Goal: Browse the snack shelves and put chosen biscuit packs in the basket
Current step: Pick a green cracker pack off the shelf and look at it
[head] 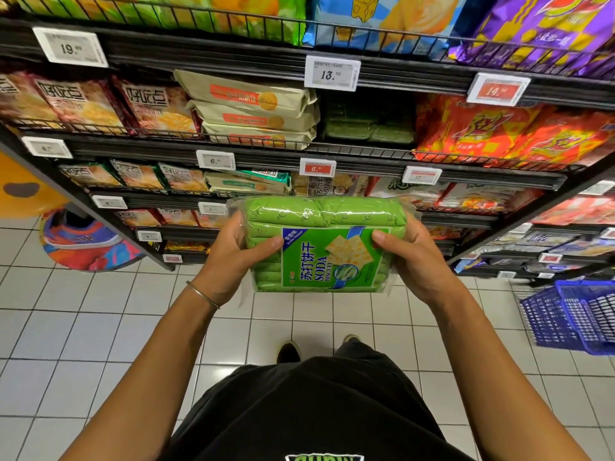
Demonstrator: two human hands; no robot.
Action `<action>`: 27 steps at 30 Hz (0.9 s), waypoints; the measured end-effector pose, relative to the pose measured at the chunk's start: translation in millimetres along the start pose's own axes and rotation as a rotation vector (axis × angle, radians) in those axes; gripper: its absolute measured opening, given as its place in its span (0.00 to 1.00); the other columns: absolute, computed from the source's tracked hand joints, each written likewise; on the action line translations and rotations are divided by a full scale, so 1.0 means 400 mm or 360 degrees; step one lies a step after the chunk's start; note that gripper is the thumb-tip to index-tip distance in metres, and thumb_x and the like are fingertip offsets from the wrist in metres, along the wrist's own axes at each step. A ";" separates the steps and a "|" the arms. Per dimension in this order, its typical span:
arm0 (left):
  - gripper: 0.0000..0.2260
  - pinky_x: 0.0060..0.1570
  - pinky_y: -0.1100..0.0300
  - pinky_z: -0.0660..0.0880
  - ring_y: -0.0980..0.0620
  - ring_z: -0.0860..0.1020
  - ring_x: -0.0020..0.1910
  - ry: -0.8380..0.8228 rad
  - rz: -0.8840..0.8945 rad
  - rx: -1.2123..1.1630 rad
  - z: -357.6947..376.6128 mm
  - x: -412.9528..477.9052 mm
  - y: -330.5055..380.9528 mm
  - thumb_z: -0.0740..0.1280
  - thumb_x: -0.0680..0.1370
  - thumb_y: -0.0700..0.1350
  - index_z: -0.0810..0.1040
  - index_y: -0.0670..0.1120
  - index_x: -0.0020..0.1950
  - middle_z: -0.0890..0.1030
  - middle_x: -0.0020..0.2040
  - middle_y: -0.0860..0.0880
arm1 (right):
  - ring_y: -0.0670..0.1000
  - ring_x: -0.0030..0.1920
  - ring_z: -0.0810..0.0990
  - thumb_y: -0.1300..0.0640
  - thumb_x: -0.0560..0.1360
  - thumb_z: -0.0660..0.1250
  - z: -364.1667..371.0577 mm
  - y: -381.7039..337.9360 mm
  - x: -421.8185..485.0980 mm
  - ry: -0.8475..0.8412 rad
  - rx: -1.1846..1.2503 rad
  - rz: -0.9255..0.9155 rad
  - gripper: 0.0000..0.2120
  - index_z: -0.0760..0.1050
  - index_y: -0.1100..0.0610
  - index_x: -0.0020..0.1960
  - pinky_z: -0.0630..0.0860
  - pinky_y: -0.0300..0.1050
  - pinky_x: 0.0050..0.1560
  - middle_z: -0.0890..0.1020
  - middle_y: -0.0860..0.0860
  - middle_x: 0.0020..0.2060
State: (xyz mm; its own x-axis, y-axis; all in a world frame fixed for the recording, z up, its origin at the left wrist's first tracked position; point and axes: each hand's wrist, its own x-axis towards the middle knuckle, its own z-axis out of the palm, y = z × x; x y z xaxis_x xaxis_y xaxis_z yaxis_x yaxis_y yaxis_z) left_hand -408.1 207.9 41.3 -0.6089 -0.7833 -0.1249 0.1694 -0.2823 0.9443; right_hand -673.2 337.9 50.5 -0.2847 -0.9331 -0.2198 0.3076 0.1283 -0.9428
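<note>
glistening clear-wrapped green soda biscuit pack between both hands

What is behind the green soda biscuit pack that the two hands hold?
Lower shelves with snack packs, and white floor tiles. The soda biscuit pack, gripped by the left hand and right hand, covers the shelf middle, so goods there cannot be seen.

arms: both bare forearms reach forward and draw together in front of the torso | left grip: clasps left edge of green biscuit pack, thumb on top, fingers hidden beneath | right grip: clasps right edge, thumb on top, palm turned inward | wrists: level
</note>
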 end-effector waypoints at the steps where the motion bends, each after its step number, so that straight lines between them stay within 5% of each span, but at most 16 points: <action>1: 0.31 0.56 0.55 0.81 0.44 0.82 0.63 -0.0004 -0.0009 -0.0010 0.001 0.001 0.000 0.81 0.67 0.51 0.74 0.49 0.67 0.83 0.63 0.46 | 0.57 0.58 0.85 0.60 0.74 0.72 0.001 -0.002 -0.001 -0.0012 0.0002 0.0002 0.26 0.72 0.59 0.71 0.83 0.48 0.51 0.85 0.58 0.60; 16: 0.16 0.48 0.58 0.82 0.50 0.86 0.53 0.0132 -0.0062 0.0063 0.025 0.019 -0.012 0.71 0.75 0.45 0.78 0.48 0.62 0.87 0.55 0.48 | 0.55 0.55 0.87 0.58 0.72 0.73 0.004 -0.008 -0.014 0.0060 -0.0031 0.0082 0.25 0.75 0.56 0.68 0.83 0.46 0.48 0.86 0.55 0.58; 24: 0.14 0.46 0.51 0.83 0.47 0.86 0.49 0.0206 -0.0251 -0.0308 0.022 0.032 -0.028 0.71 0.78 0.47 0.81 0.47 0.64 0.86 0.55 0.44 | 0.56 0.59 0.85 0.58 0.77 0.69 -0.005 -0.031 -0.016 -0.0061 0.0002 0.0015 0.25 0.72 0.59 0.73 0.83 0.48 0.55 0.84 0.57 0.62; 27: 0.24 0.45 0.48 0.83 0.45 0.86 0.50 0.0134 -0.0471 -0.0412 0.027 0.039 -0.020 0.67 0.78 0.52 0.75 0.47 0.74 0.84 0.59 0.42 | 0.58 0.58 0.85 0.56 0.77 0.69 -0.013 -0.035 -0.010 -0.0074 0.0004 0.0111 0.24 0.73 0.57 0.72 0.84 0.51 0.53 0.84 0.58 0.62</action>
State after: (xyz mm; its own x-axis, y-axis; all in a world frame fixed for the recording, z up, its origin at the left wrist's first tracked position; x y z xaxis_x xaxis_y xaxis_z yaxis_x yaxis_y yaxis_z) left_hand -427.4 203.8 35.0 -0.5971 -0.6867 -0.4147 0.1925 -0.6245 0.7570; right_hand -680.9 341.5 63.1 -0.2199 -0.9365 -0.2733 0.3276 0.1930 -0.9249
